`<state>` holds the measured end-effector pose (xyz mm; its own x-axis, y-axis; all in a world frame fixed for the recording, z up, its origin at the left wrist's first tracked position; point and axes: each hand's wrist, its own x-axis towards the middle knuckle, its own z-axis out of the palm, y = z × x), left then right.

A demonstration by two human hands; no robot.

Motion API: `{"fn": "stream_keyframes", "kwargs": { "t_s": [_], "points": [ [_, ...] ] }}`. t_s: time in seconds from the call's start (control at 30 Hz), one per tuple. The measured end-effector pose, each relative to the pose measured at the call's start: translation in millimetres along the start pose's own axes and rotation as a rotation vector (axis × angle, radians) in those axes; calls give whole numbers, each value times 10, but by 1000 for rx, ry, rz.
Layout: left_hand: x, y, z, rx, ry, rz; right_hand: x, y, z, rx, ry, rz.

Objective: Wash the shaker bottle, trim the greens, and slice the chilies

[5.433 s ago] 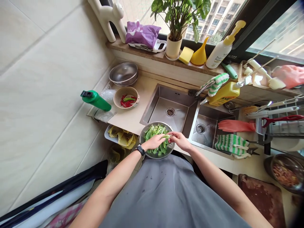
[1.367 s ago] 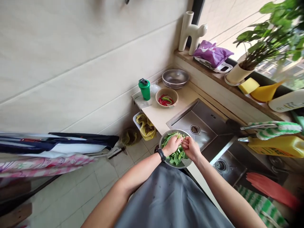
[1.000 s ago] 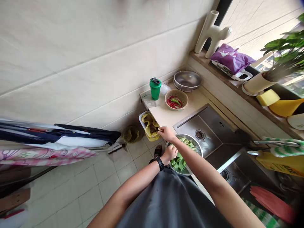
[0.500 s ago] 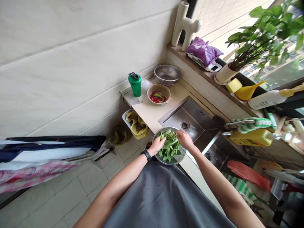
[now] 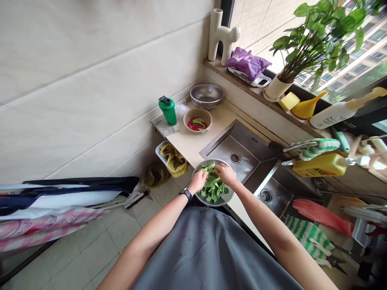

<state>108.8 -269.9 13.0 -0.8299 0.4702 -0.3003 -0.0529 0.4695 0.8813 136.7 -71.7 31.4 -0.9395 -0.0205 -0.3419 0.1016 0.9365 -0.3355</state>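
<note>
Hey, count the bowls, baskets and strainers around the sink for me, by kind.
Steel strainer holding leafy greens: 1
Steel bowl: 1
Woven basket holding red chillies: 1
Total: 3

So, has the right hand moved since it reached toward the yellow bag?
Yes: the right hand moved away from the yellow bag, back over the steel colander, nearer the sink.
</note>
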Motion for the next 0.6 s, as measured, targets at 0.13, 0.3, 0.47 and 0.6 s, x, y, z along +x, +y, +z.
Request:
{"fn": "stream_keyframes", "kwargs": {
  "t_s": [0.13,0.3,0.47,0.6],
  "points": [
    [48,-54,28,141,24,149,-16,29,30,58,25,-31],
    [157,-104,78,237,90,266,-46,-22,35,-14,35,-113],
    [207,-75,62,233,10,309,-73,-93,-16,207,100,-118],
    [208,48,-14,249,-68,342,-129,-45,-100,651,98,-19]
  ]
}}
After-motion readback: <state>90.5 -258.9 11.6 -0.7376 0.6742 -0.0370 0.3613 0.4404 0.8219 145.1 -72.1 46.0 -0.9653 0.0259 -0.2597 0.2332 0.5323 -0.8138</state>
